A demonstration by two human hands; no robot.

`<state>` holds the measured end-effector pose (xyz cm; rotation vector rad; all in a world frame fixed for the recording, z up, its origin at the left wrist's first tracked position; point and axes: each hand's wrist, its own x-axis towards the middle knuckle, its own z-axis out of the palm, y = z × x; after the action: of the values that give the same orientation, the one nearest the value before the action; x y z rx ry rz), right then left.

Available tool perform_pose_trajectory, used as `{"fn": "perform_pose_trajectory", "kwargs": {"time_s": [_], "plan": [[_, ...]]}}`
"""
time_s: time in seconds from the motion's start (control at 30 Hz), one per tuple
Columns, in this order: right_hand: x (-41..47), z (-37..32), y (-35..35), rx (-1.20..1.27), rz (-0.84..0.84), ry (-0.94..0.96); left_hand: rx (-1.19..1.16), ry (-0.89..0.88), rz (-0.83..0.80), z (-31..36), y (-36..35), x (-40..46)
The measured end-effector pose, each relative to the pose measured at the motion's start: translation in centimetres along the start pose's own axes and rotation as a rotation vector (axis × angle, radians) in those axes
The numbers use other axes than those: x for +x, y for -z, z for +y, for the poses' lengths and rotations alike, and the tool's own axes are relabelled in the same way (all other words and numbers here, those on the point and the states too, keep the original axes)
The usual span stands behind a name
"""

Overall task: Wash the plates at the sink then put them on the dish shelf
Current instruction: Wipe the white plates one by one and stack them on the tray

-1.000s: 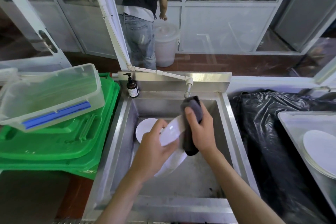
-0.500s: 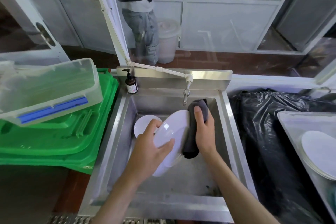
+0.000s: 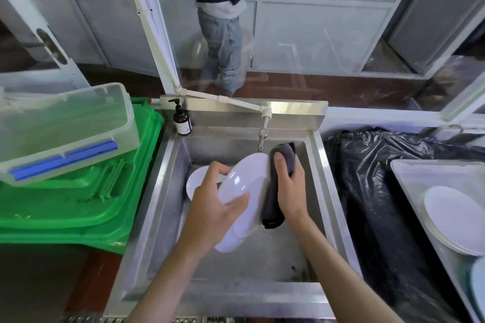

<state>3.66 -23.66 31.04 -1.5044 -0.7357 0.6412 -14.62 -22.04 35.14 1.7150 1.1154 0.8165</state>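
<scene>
Probably a commercial dishwashing area: steel sink (image 3: 168, 199), stacked plates (image 3: 456, 217).

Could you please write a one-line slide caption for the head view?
Left hand holds a white plate over the sink while right hand wipes it with a dark cloth.

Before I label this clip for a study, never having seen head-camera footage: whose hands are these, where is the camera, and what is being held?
The camera sits on a person's head, looking down at their own bare hands over a stainless steel sink. The left hand grips a white oval plate, tilted near the tap. The right hand holds a dark grey cloth against the plate's edge. Another white plate lies in the basin. A brown pump bottle stands on the sink's back corner; stacked white plates wait at the right.
</scene>
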Motion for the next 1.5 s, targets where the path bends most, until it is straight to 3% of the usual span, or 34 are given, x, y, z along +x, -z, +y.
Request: {"fn": "perform_pose_trajectory", "kwargs": {"time_s": [0.1, 0.2, 0.37, 0.43, 0.57, 0.7, 0.93, 1.13, 1.27, 1.37, 1.5], "plan": [[-0.7, -0.7, 0.2, -0.012, -0.011, 0.177, 0.033, -0.042, -0.118, 0.1, 0.6, 0.8], [-1.0, -0.9, 0.0, -0.152, -0.182, 0.374, 0.119, -0.005, -0.227, -0.2, -0.1, 1.1], [-1.6, 0.5, -0.3, -0.148, -0.200, 0.334, 0.118, 0.012, -0.235, -1.7, -1.6, -0.1], [-1.7, 0.8, -0.4, -0.128, -0.152, 0.230, 0.042, 0.030, -0.188, -1.8, -1.3, -0.1], [-0.5, 1.9, -0.1, -0.096, -0.044, -0.159, -0.142, 0.054, -0.069, -1.1, 0.1, 1.1], [-0.9, 2.7, 0.2, -0.112, -0.050, -0.289, -0.252, 0.095, 0.085, -0.5, 1.0, 2.2], [-2.5, 4.3, -0.8, -0.204, -0.011, -0.245, -0.444, 0.343, 0.352, -1.9, 0.1, 3.2], [-5.8, 3.6, -2.5, -0.441, -0.041, 0.070, -0.529, 0.451, 0.545, -2.4, -1.4, 4.0], [-6.5, 2.3, -5.1, -0.427, -0.084, 0.268, -0.494, 0.416, 0.532, -3.2, -2.3, 3.7], [-4.1, 1.0, -6.0, -0.407, -0.077, 0.225, -0.535, 0.416, 0.504, -3.6, -2.8, 2.8], [-1.3, 1.4, -5.4, -0.456, -0.024, 0.098, -0.381, 0.300, 0.480, -3.5, -1.8, 2.8]]}}
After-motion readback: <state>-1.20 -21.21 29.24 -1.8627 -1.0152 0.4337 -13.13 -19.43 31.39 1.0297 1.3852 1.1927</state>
